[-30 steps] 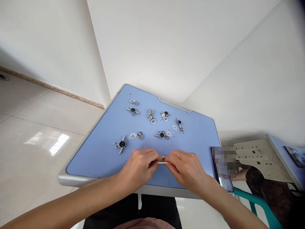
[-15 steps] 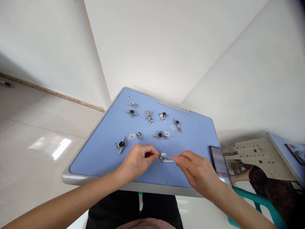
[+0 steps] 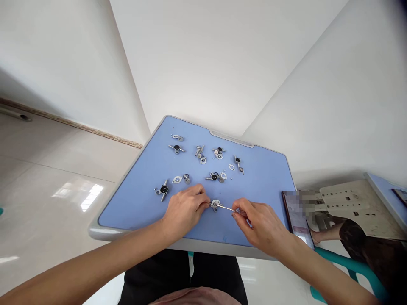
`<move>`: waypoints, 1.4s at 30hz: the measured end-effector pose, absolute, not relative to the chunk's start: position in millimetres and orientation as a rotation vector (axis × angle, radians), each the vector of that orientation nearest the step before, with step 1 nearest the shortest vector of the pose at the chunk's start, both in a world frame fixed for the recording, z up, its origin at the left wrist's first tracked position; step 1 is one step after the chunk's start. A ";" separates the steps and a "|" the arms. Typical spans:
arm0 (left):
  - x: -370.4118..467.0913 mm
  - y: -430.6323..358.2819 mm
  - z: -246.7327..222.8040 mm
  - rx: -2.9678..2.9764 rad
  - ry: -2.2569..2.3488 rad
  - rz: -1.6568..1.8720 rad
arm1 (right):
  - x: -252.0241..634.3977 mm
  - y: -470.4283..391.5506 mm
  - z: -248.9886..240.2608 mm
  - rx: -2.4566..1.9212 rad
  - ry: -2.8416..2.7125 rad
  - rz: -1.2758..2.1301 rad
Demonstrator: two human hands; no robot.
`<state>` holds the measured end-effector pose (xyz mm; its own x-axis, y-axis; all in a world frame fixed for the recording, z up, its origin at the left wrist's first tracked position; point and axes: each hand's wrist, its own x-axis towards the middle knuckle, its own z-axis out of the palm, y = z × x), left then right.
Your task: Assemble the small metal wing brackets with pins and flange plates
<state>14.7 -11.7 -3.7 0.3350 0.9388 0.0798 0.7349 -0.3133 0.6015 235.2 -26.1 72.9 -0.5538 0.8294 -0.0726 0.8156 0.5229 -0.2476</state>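
Near the table's front half, my left hand is closed, its thumb and fingertips pinching the left side of a small metal valve-like fitting with an oval flange. My right hand is closed round the handle of a small screwdriver, which my fingers partly hide. Its thin shaft points left and the tip meets the top of the fitting. Just beyond my hands lie a fitting with a black round centre and another like it to the left. A flat oval gasket rests between them.
More fittings, including one, with gaskets, discs and tiny screws, are spread over the far part of the blue table. A phone lies at the right edge. A person's leg and a teal stool are at the right.
The screwdriver's tip has come up onto the fitting; before, the shaft lay across its lower edge. My right hand has turned slightly, and the view has shifted a little.
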 end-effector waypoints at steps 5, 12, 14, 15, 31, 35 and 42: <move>12.9 -12.8 0.0 2.168 1.424 0.525 | 230.8 -19.3 79.0 -1.317 -2.665 0.453; 18.4 -10.1 -0.5 2.171 1.427 0.547 | 228.3 -16.7 81.0 -1.182 -2.732 0.322; 18.9 -9.7 -0.6 2.158 1.427 0.561 | 227.1 -15.7 81.3 -1.163 -2.760 0.303; 18.9 -9.8 -0.5 2.153 1.427 0.564 | 226.4 -15.1 81.4 -1.155 -2.772 0.290; 20.2 -12.1 -1.7 2.196 1.433 0.591 | 219.1 -12.7 85.1 -1.118 -2.917 0.049; 22.6 -13.2 -1.4 2.206 1.437 0.574 | 211.1 -12.9 85.5 -1.051 -3.040 -0.188; 26.6 -14.2 -1.1 2.239 1.458 0.541 | 181.8 -9.7 98.4 -1.337 -3.172 -0.334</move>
<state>26.6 -14.2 -1.1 0.3770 0.9213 0.0959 0.7611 -0.3671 0.5348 181.8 -9.7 98.4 -0.6588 0.7216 -0.2128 0.6615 0.6904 0.2929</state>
